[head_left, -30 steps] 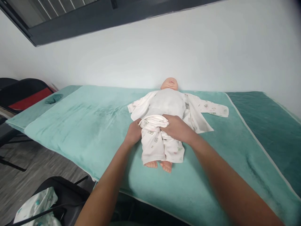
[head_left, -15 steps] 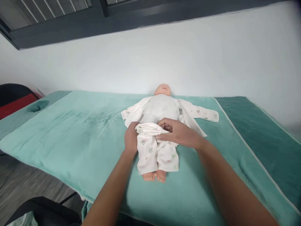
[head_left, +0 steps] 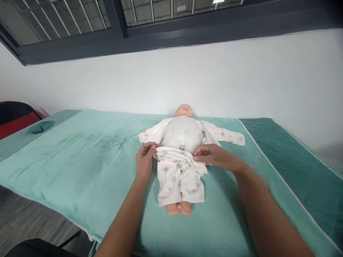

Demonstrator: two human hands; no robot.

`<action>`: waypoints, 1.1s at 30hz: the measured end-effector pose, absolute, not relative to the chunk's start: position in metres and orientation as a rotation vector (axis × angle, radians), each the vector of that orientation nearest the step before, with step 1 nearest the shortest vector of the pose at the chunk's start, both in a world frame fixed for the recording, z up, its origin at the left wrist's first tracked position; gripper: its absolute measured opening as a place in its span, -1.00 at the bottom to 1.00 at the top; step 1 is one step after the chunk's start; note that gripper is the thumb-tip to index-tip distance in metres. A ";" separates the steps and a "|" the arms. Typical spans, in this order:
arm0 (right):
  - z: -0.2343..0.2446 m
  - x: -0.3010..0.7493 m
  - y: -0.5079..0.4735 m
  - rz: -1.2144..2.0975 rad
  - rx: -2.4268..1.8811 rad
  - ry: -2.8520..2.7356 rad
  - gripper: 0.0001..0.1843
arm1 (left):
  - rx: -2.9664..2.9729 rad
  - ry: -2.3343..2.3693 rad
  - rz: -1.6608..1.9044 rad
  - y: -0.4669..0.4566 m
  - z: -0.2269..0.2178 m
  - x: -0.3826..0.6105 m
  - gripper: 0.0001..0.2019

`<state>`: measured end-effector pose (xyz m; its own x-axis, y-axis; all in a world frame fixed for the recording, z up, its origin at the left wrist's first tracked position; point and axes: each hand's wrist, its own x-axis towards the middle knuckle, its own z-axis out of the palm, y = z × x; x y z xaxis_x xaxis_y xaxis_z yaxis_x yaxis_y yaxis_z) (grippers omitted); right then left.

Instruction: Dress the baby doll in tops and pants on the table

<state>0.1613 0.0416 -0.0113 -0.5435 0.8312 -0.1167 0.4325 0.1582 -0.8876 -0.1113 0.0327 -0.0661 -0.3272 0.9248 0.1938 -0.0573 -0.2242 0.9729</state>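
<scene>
A baby doll (head_left: 183, 111) lies on its back on a green-covered table, head toward the wall and bare feet toward me. White printed baby pants (head_left: 171, 178) cover its legs, bunched at the waist. My left hand (head_left: 144, 157) pinches the waistband at its left edge. On the other side, my right hand (head_left: 210, 155) has its fingers closed on the waistband near the doll's hip. An open white printed jacket (head_left: 227, 136) spreads out from under the doll, sleeves flat to both sides. The doll's pale cloth torso (head_left: 183, 132) is uncovered.
The green cover (head_left: 88, 157) spreads across the table, with a darker green strip (head_left: 292, 160) at the right. A white wall (head_left: 171, 78) and a dark window frame (head_left: 160, 39) stand behind. A red and black chair (head_left: 18, 119) is at far left.
My right hand has moved right along the waistband, to the doll's hip. The waistband is more unfolded and spread wider. My left hand has shifted slightly left, and the view has tilted up.
</scene>
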 end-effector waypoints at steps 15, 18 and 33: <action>-0.009 0.157 0.037 1.113 -1.145 -2.220 -0.92 | 1.984 1.299 0.654 0.026 0.008 -0.096 -0.80; -0.013 0.148 0.037 1.036 -1.105 -2.068 -0.96 | 2.108 1.240 0.496 0.023 0.019 -0.090 -0.83; -0.031 0.148 0.048 1.367 -0.910 -1.497 -0.74 | 1.838 1.182 0.832 0.057 0.021 -0.079 -0.72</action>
